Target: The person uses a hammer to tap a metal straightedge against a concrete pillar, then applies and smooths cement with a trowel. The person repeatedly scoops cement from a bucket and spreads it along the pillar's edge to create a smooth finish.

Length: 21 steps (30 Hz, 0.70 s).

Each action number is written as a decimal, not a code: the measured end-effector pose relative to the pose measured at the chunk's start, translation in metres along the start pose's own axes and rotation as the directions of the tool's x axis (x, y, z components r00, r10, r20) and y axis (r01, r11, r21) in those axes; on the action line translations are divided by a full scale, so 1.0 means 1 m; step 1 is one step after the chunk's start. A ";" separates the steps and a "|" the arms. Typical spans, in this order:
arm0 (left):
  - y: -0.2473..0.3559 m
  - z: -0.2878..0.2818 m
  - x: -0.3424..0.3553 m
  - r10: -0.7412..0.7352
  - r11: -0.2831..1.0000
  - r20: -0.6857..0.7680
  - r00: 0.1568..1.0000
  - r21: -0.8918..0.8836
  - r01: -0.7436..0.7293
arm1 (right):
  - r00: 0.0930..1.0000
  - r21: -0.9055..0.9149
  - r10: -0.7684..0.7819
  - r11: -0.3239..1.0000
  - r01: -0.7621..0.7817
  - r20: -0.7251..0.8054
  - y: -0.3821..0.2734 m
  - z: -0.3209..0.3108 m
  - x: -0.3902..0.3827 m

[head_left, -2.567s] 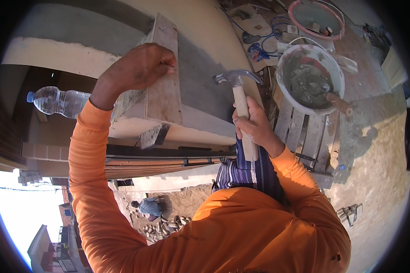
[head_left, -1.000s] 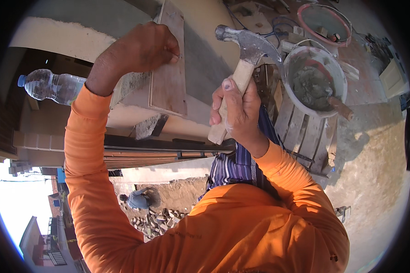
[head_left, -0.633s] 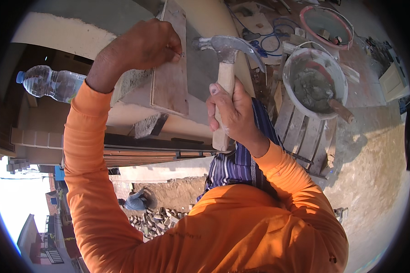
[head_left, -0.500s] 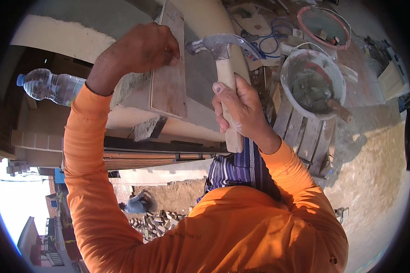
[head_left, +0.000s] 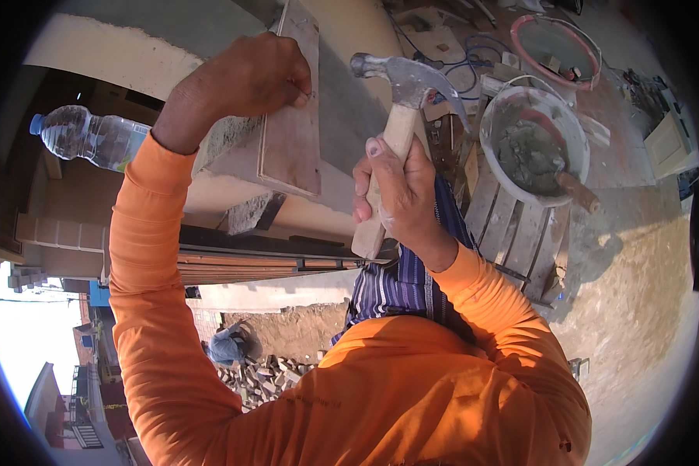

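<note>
My left hand (head_left: 248,81) is closed in a pinch against an upright-looking wooden board (head_left: 291,155) on the wall ledge; what its fingertips hold is too small to make out. My right hand (head_left: 400,194) grips the pale wooden handle of a claw hammer (head_left: 408,78), whose metal head is raised to the right of my left hand. Left of my left wrist lies a clear plastic bottle (head_left: 85,136) with a blue cap.
To the right are a white bucket (head_left: 534,144) of wet mortar with a wooden-handled tool, a pink-rimmed tub (head_left: 551,46), blue hose and slatted planks (head_left: 512,241). Below, a crouching person (head_left: 227,342) is beside scattered blocks (head_left: 268,377).
Since the oldest frame both hands have moved up in the picture. The hammer has swung back and forth; over the last half second its head has moved up and right.
</note>
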<state>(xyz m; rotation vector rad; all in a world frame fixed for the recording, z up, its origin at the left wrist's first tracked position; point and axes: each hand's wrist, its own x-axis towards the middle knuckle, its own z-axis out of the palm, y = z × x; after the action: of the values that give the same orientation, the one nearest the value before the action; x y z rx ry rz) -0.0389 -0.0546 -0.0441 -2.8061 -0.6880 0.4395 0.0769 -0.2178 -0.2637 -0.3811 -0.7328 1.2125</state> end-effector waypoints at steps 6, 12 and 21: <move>-0.001 0.001 0.002 -0.079 0.997 0.056 0.995 -0.010 0.080 | 0.994 0.078 -0.050 0.995 0.058 -0.100 0.007 0.002 0.001; -0.001 0.002 0.001 -0.054 0.998 0.020 0.998 -0.007 0.054 | 0.990 -0.183 0.136 0.975 -0.128 0.034 0.000 0.000 -0.002; -0.001 0.002 0.002 -0.061 0.998 0.025 0.998 -0.028 0.061 | 0.970 -0.262 0.243 0.936 -0.234 0.001 -0.010 0.002 0.006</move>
<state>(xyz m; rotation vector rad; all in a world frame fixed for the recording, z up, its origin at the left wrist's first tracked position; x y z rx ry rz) -0.0380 -0.0522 -0.0458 -2.8025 -0.7892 0.4560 0.0838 -0.2160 -0.2541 -0.6848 -0.8979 1.3560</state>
